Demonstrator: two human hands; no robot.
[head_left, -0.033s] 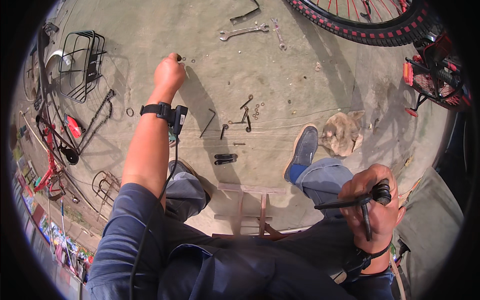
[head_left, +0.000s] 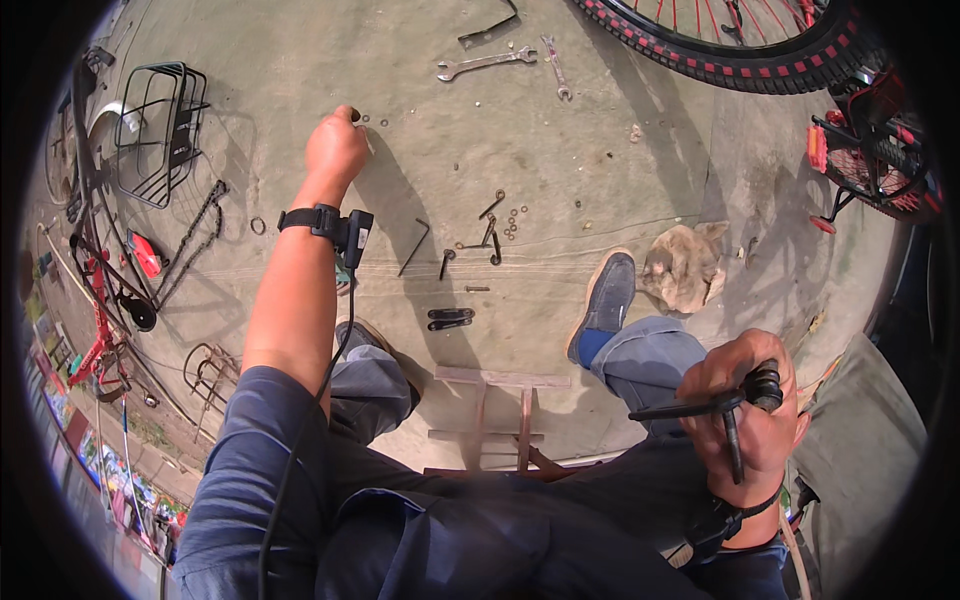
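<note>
My left hand point(head_left: 336, 148) is stretched out low over the ground cloth, its fingers pinched together. A small dark bit shows at the fingertips, too small to name. Two small washers point(head_left: 375, 120) lie right beside them. On the right, near my knee, my right hand point(head_left: 740, 400) is closed around a dark metal part point(head_left: 730, 404) with a ribbed round end, a flat arm and a short rod. Between my hands lie a hex key point(head_left: 414, 247), several dark bolts point(head_left: 493, 235), small rings point(head_left: 514, 223) and a black linked piece point(head_left: 450, 318).
Two open-end wrenches point(head_left: 487, 64) lie ahead. A bicycle wheel point(head_left: 740, 70) stands at the far right, with a red pedal assembly point(head_left: 870, 160) below. A crumpled rag point(head_left: 684, 267) lies by my shoe. To the left are a black rack point(head_left: 165, 135) and a chain point(head_left: 193, 240).
</note>
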